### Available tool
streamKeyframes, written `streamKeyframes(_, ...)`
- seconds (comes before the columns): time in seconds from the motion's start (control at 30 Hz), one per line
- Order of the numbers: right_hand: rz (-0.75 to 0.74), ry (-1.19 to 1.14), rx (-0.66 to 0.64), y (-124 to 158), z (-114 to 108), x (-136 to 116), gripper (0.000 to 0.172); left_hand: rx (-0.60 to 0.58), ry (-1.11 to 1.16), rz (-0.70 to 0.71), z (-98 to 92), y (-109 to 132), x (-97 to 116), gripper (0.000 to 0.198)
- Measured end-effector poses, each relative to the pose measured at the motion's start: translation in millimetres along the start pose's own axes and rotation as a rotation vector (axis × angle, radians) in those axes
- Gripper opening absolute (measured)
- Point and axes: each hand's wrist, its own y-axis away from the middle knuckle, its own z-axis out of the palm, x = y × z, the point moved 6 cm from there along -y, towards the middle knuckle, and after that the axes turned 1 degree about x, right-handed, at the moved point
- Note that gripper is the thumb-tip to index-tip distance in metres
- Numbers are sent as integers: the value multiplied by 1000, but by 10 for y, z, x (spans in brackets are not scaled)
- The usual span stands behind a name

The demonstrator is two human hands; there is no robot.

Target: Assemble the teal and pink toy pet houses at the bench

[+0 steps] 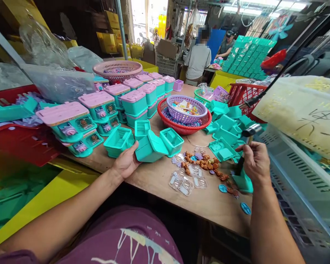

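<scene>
My left hand is closed on the near side of a teal plastic box, tilted just above the table. Open teal tubs stand beside it: one tub on the left, another tub on the right. My right hand grips a hammer, its metal head up and its dark handle end pointing down. Below that hand lies a teal piece. Between my hands are small brown figures, clear plastic covers and a blue disc.
Stacked teal boxes with pink lids fill the left side. A purple basket sits in a red basket at the middle back. Loose teal parts are heaped right. A white crate borders the table; two people work behind.
</scene>
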Motion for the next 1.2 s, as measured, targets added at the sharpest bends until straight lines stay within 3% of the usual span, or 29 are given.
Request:
streamKeyframes(0.13,-83,-363,243,-127,-107,-394,25,-20,66,-63,-6,5,-73,39)
streamKeyframes(0.2,-99,-516,275,-90,-134,-610,20,-63,28,8,-1,28,-66,42)
streamKeyframes(0.23,-86,-557,230,-37,-116,-717,18,-92,-2,55,-4,44,-57,44)
streamKeyframes(0.27,-58,-565,140,43,-70,-821,18,-121,-41,102,-17,60,-48,46)
streamKeyframes(0.33,7,-495,-158,309,107,-1010,21,-176,-173,195,-66,97,-33,48)
streamKeyframes(0.47,103,-316,-796,1165,528,-1196,27,-343,-657,338,-140,184,-67,37)
streamKeyframes(0.57,149,-224,-980,1643,692,-1149,35,-430,-907,416,-143,239,-115,33)
streamKeyframes(0.67,155,-67,-968,1788,720,-1021,33,-420,-995,446,-132,240,-144,36)
streamKeyframes(0.77,199,43,-863,1692,635,-959,30,-417,-998,448,-115,221,-170,38)
streamKeyframes(0.83,250,-23,-818,1589,584,-1042,29,-428,-979,465,-105,219,-175,39)
streamKeyframes(0.93,252,-198,-790,1421,584,-1358,33,-427,-973,505,-108,225,-169,38)
streamKeyframes(1.07,-2,-98,-702,1205,667,-1828,30,-427,-950,520,-120,210,-186,37)
streamKeyframes(1.2,-214,68,-543,1085,736,-1987,32,-435,-914,571,-123,182,-201,35)
